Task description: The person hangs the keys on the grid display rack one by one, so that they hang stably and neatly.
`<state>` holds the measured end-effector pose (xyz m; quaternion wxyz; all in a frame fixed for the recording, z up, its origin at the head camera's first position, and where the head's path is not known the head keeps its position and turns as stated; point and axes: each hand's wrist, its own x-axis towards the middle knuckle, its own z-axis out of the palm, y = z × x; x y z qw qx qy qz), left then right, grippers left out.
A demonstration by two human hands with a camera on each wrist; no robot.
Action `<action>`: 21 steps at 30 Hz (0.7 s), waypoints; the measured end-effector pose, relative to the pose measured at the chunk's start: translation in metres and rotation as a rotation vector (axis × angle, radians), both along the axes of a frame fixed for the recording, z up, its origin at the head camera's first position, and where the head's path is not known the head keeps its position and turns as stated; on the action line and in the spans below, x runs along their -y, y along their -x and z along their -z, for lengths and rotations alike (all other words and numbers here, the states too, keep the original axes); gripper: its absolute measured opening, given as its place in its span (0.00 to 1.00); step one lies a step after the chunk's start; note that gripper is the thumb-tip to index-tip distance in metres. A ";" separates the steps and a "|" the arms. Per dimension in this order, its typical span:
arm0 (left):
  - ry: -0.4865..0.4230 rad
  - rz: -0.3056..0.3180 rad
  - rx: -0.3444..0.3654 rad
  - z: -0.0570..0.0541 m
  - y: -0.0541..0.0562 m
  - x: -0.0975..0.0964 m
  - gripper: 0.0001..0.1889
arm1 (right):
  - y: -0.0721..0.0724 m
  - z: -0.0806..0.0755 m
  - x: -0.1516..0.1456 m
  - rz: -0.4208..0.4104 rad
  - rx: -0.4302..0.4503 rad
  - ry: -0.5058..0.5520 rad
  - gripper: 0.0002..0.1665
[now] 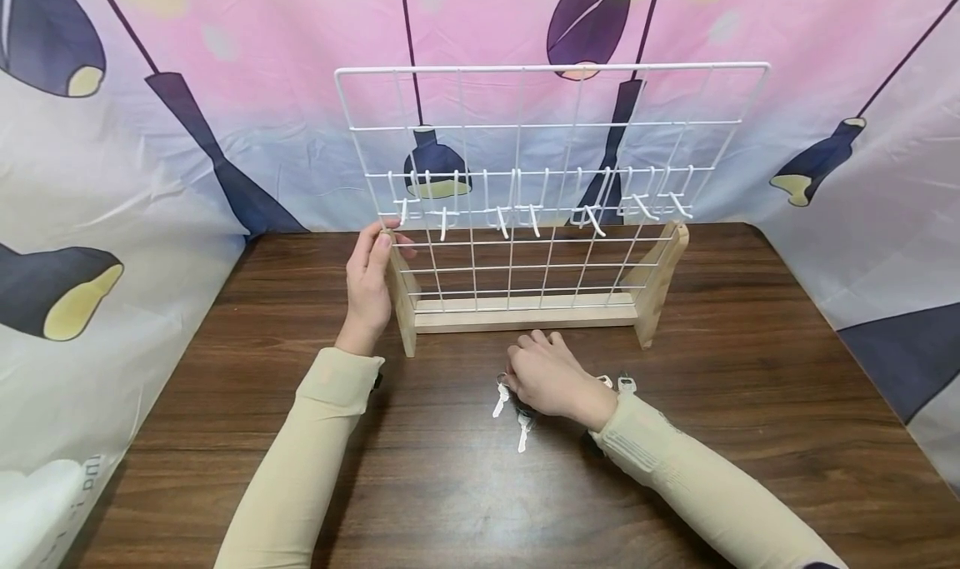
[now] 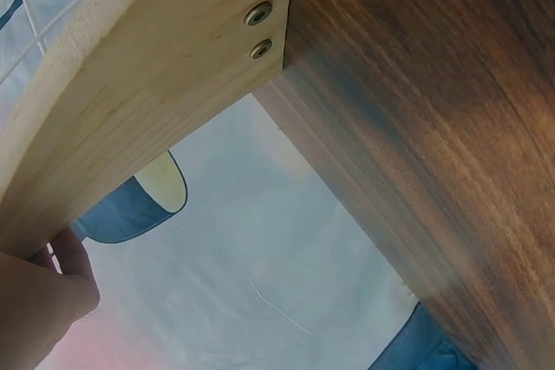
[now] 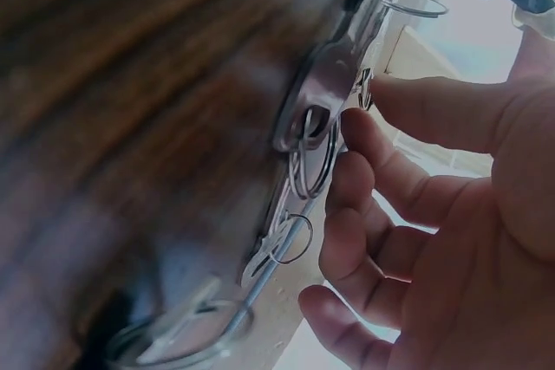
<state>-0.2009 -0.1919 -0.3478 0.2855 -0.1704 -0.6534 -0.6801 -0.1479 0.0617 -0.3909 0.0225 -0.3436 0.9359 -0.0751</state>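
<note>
On the table stands a white wire grid rack (image 1: 525, 309) with wooden side legs. My left hand (image 1: 369, 282) grips the top of its left leg (image 1: 402, 302), thumb in front and fingers behind; the left wrist view shows the leg's outer face (image 2: 173, 75). Over several keys lying before the rack, my right hand (image 1: 551, 377) reaches down with bent fingers. One key (image 1: 523, 434) and another key (image 1: 501, 401) show beside it. In the right wrist view a small key ring (image 3: 365, 88) is at the thumb tip, near the index finger; whether it is pinched is unclear.
White hooks (image 1: 532, 217) hang in a row across the grid. More keys (image 1: 626, 383) lie by the right wrist. A patterned cloth (image 1: 285, 136) hangs behind the wooden table (image 1: 450, 502), and a white bag-like object (image 1: 45, 511) is at the lower left.
</note>
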 end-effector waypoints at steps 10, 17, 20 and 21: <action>0.015 -0.004 0.022 -0.007 -0.006 -0.002 0.17 | 0.002 -0.001 0.005 -0.002 -0.009 -0.040 0.11; 0.029 0.001 0.025 -0.024 -0.020 -0.010 0.18 | 0.004 0.001 0.006 -0.022 -0.028 -0.052 0.11; 0.023 0.005 0.019 -0.019 -0.017 -0.008 0.18 | 0.004 0.002 0.006 -0.030 -0.030 -0.063 0.12; 0.023 0.005 0.018 -0.017 -0.015 -0.007 0.18 | 0.004 0.002 0.005 -0.035 -0.026 -0.062 0.12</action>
